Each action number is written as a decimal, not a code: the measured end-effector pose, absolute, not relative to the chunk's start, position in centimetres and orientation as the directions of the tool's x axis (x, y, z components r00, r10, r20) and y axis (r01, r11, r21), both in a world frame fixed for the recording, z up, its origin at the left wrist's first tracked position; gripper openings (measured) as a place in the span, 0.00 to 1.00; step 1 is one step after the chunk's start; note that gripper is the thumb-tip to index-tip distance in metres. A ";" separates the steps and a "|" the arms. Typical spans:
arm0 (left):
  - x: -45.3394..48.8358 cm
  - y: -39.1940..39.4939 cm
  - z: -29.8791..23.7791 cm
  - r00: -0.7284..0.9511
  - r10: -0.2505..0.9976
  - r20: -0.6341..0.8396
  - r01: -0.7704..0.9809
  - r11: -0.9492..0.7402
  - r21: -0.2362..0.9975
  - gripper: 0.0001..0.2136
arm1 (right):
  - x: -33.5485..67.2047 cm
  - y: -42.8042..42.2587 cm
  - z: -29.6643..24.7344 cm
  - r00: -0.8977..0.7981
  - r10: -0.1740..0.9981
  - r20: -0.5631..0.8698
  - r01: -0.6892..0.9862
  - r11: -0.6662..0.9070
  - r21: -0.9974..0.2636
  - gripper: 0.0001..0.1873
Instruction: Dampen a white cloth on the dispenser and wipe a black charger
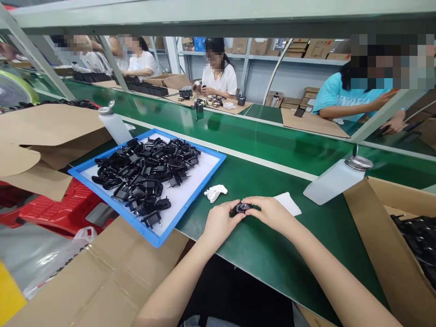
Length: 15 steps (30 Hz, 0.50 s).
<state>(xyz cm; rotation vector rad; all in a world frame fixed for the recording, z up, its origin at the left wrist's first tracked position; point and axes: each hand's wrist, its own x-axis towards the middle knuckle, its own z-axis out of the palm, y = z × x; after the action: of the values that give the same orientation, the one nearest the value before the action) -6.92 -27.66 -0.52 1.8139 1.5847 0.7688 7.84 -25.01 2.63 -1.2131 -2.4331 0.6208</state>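
left hand [220, 221] + right hand [273, 212]: 2 | glossy black plastic piece [243, 208] pinched between: just 1 | blue-rimmed tray [180, 200]: 1 | black two-pin plug adapters [146, 168] in there: dozens, way too heaped to count tbh | metal-topped white bottles [332, 182]: 2 | crumpled white tissue [215, 193]: 1 | flat white sheet [289, 204]: 1 | co-workers [220, 78] opposite: at least 4

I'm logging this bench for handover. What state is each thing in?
Left hand: fingers on black piece
Right hand: fingers on it too
Black piece: held
Blue-rimmed tray: piled with black plugs
Tissue: crumpled
White sheet: lying flat
Left bottle: metal top on
Right bottle: metal top on
Left carton: flaps open
Right carton: open, black parts inside
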 end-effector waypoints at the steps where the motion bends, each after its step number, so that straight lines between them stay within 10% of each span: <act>1: -6.9 -27.7 -0.2 0.118 0.992 0.033 0.685 -0.105 0.721 0.15 | 7.8 -24.9 2.8 -0.572 0.817 0.080 0.672 0.522 -0.526 0.09; 15: -5.6 -26.6 3.5 0.152 0.980 -0.128 0.847 -0.062 0.528 0.03 | 7.6 -24.1 4.0 -0.547 0.821 -0.165 0.768 0.414 -0.488 0.08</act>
<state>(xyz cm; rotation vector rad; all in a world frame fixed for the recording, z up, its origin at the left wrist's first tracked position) -5.62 -26.64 3.54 1.9509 1.7359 0.3621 7.56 -24.10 4.01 -1.4415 -2.5558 0.7998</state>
